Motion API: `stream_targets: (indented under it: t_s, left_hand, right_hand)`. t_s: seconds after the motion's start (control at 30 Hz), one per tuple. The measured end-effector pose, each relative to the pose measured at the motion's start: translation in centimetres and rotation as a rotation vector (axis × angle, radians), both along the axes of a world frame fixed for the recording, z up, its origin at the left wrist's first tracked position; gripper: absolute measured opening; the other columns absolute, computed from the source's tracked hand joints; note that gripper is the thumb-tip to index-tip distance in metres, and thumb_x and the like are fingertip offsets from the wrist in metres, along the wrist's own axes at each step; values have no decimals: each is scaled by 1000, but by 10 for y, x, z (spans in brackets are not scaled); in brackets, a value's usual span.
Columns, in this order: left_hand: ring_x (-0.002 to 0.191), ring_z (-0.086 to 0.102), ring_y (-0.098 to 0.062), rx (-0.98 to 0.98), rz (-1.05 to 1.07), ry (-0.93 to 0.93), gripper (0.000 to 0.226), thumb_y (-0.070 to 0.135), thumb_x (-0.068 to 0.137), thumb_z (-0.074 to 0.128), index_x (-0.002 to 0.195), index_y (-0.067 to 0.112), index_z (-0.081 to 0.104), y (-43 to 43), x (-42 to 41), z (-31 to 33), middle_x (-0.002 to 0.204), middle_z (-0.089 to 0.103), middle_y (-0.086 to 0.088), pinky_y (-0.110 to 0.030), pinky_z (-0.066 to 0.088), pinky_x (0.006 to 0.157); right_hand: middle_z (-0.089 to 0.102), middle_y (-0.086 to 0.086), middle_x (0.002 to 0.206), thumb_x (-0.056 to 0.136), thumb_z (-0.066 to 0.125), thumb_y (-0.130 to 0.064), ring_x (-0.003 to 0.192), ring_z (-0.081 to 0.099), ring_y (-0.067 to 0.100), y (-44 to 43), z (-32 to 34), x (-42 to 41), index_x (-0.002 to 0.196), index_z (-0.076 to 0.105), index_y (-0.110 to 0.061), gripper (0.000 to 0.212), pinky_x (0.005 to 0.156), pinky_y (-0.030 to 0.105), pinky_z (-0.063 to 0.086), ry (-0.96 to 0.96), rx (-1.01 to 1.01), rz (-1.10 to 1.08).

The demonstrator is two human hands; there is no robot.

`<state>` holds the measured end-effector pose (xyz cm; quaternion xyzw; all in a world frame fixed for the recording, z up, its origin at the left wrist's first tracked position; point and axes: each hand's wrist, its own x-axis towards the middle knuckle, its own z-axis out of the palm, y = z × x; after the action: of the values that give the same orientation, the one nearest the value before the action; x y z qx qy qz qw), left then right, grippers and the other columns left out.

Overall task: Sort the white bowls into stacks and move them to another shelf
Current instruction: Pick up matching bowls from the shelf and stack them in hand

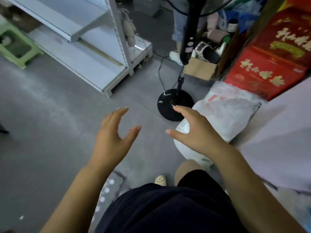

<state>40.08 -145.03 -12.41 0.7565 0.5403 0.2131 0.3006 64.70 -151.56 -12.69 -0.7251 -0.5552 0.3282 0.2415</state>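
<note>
No white bowl shows in the head view. My left hand (114, 137) hangs over the grey floor, fingers spread and curved, holding nothing. My right hand (193, 130) is level with it to the right, also spread and holding nothing, above a white plastic bag. A white metal shelf unit (80, 47) stands at the upper left, well beyond both hands; the boards I can see carry no bowls.
A black standing fan has its round base (168, 101) just past my right hand, its cord trailing on the floor. White plastic bags (225, 113) lie at the right, with red cartons (272, 61) and a cardboard box (200, 68) behind. A green stool (16, 46) stands far left. Another person's legs (178, 29) show beside the fan.
</note>
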Motion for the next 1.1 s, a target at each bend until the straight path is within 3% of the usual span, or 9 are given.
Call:
stream_targets:
  t_s: [0.2, 0.37, 0.47, 0.7, 0.83, 1.1]
  left_hand:
    - [143, 44, -14, -23, 265, -2, 58, 41, 92, 72, 146, 26, 53, 0, -57, 4, 143, 50, 14, -19, 31, 109]
    - [133, 39, 6, -15, 447, -43, 56, 40, 93, 73, 144, 29, 54, 27, -84, 7, 139, 48, 20, 8, 20, 96]
    - [126, 36, 12, 7, 504, -53, 54, 40, 93, 73, 143, 29, 54, 65, -91, 7, 137, 48, 23, 9, 20, 94]
    - [131, 45, 2, 11, 572, -31, 56, 42, 95, 70, 146, 27, 52, 186, -88, 15, 140, 51, 19, -2, 27, 97]
    - [116, 33, 21, 30, 676, -105, 54, 42, 95, 70, 145, 28, 52, 236, -91, 25, 137, 47, 24, 11, 22, 89]
    - [118, 36, 16, 16, 827, -44, 55, 41, 94, 72, 143, 28, 54, 291, -146, 19, 136, 46, 25, 5, 24, 94]
  right_hand:
    - [40, -15, 157, 89, 75, -46, 147, 31, 4, 65, -5, -42, 154, 40, -28, 75, 112, 17, 22, -12, -26, 261]
    - [43, -12, 156, 87, 76, -47, 146, 35, 8, 139, -5, -70, 153, 43, -25, 77, 117, 23, 26, -39, -1, 402]
    - [40, -15, 158, 88, 76, -47, 147, 34, 7, 196, -6, -80, 154, 41, -28, 77, 118, 24, 26, -46, 4, 465]
    - [40, -16, 157, 88, 75, -48, 146, 33, 5, 332, 7, -82, 156, 38, -32, 79, 111, 17, 23, -63, 9, 592]
    - [42, -13, 157, 86, 77, -49, 145, 35, 5, 404, 16, -97, 154, 40, -32, 80, 110, 17, 23, -78, 45, 662]
    - [39, -17, 157, 85, 78, -49, 146, 32, 4, 508, 19, -154, 155, 37, -33, 83, 109, 16, 21, -78, 43, 779]
